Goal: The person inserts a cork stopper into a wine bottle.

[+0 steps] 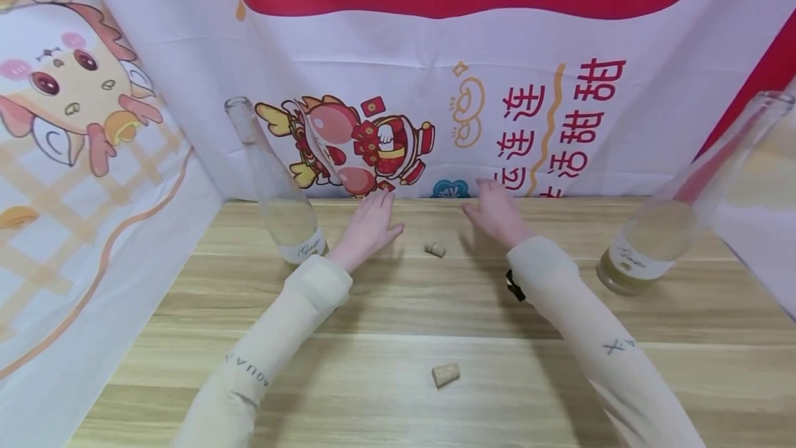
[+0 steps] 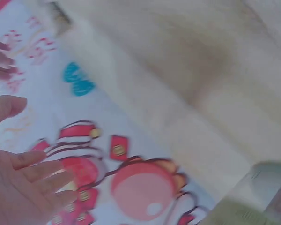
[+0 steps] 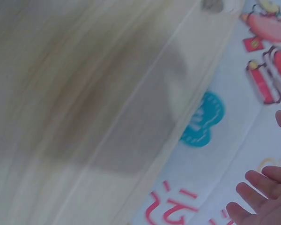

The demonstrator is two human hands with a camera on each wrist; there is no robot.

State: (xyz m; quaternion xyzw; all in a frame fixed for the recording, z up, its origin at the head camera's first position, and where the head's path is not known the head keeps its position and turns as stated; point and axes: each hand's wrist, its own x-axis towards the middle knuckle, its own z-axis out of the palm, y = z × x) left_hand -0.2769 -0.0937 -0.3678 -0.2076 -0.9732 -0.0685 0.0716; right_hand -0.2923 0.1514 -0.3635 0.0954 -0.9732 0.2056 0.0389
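Observation:
In the head view my left hand (image 1: 371, 225) reaches over the far part of the table, fingers extended and holding nothing. Just left of it stands an upright clear glass bottle (image 1: 287, 216) with a white label and some pale liquid low inside. My right hand (image 1: 495, 214) is likewise stretched forward with its palm bare. Between the hands, a little nearer, a small cork (image 1: 435, 249) lies on its side. Another cork (image 1: 446, 375) lies between the forearms. The wrist views show the spread fingers of the left hand (image 2: 30, 190) and right hand (image 3: 267, 199).
A second labelled bottle (image 1: 647, 247) stands upright to the right, beyond the right sleeve. The wood-grain table (image 1: 385, 316) ends at a printed cloth (image 1: 398, 36) hanging behind it. More cloth (image 1: 99, 227) hangs along the left side. A small black object (image 1: 515, 287) shows beside the right cuff.

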